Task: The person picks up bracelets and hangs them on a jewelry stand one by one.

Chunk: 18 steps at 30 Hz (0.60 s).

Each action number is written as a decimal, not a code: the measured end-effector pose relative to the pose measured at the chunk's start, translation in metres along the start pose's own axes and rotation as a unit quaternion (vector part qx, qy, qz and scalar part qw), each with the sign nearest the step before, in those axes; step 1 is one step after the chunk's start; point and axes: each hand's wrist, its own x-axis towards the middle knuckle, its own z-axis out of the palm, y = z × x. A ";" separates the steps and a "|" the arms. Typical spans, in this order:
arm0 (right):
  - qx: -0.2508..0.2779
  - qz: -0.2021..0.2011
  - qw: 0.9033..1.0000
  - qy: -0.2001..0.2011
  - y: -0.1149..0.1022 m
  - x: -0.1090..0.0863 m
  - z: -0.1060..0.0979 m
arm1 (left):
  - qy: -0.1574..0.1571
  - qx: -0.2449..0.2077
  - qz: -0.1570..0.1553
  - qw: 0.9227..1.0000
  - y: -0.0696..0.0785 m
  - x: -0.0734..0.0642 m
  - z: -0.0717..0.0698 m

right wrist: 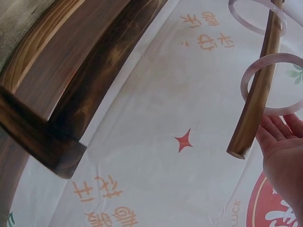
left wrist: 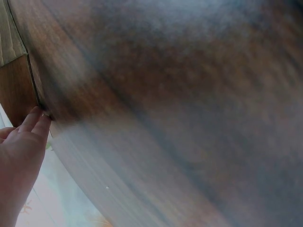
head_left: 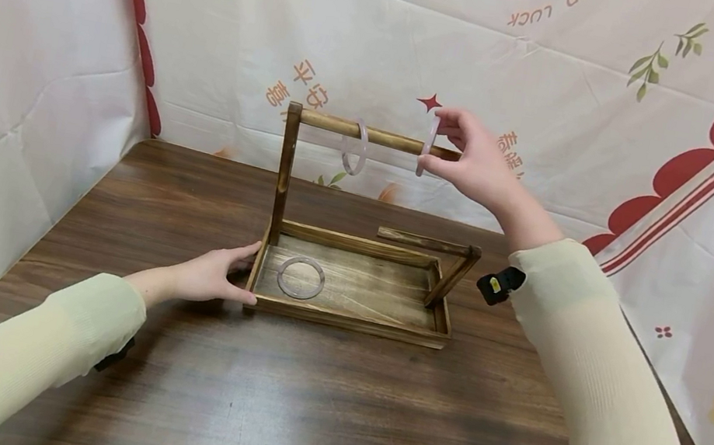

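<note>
A wooden bangle stand has a shallow tray, a tall upper bar at the left and a short lower bar at the right. My right hand pinches a pale lilac bangle that encircles the upper bar near its free end; the right wrist view shows this bangle around the bar too. Farther along hangs a second pale bangle. A third bangle lies flat in the tray's left part. My left hand touches the tray's left end, fingers fairly straight and thumb at the front corner.
The stand rests on a dark wood-grain table. Behind it hangs a white printed cloth with red scalloped borders, close beyond the upper bar. The lower bar's post rises at the tray's right end, below my right forearm.
</note>
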 end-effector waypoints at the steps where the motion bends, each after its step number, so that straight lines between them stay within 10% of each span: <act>1: -0.003 0.001 1.000 -0.001 -0.001 0.000 0.000 | 0.000 -0.001 -0.001 1.000 0.000 0.000 0.000; 18: -0.009 -0.013 1.000 -0.012 -0.008 0.007 0.009 | -0.002 -0.009 -0.003 1.000 -0.001 0.000 0.000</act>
